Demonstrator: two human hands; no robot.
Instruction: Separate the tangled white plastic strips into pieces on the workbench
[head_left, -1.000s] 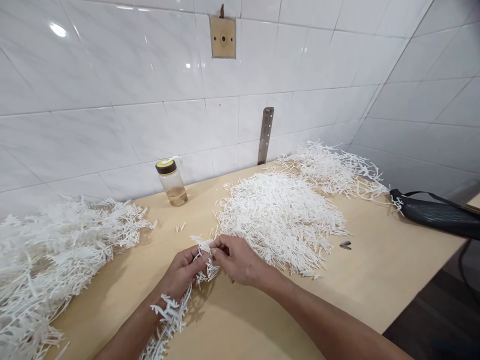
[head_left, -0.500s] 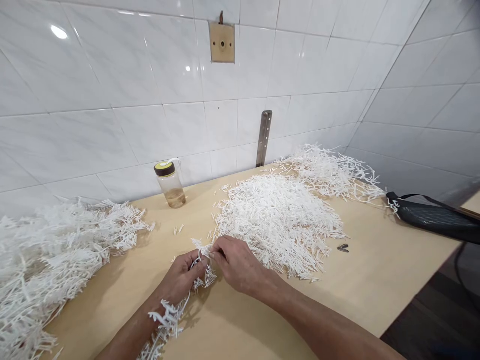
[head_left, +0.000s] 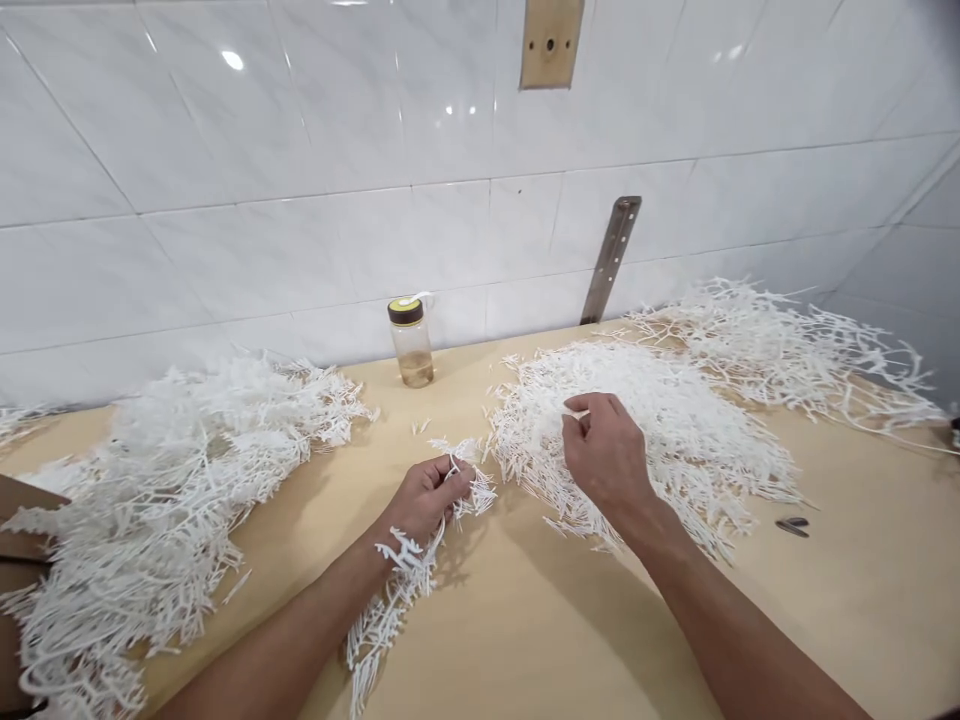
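My left hand (head_left: 435, 495) is closed on a white branched plastic sprue (head_left: 401, 590), pinched between thumb and fingers. The sprue's twiggy end sticks out past the fingertips, and the rest trails down beside my wrist to the table. My right hand (head_left: 606, 450) hovers over the left part of a heap of small white plastic sticks (head_left: 675, 440). Its thumb and forefinger are a little apart, with nothing visible between them; the other fingers are curled. A larger pile of branched white sprues (head_left: 202, 480) lies left of my left hand.
A clear bottle (head_left: 414, 350) with a dark lid stands near the tiled wall. A metal strip (head_left: 611, 260) leans there. Thin bare white runners (head_left: 780, 345) lie at the back right. A small dark metal tool (head_left: 793, 526) rests right of the heap. Brown cardboard (head_left: 19, 570) shows at far left.
My right hand has left the sprue at my left hand and moved right over the heap, its thumb and forefinger parting. The left hand keeps its hold. The view has turned left.
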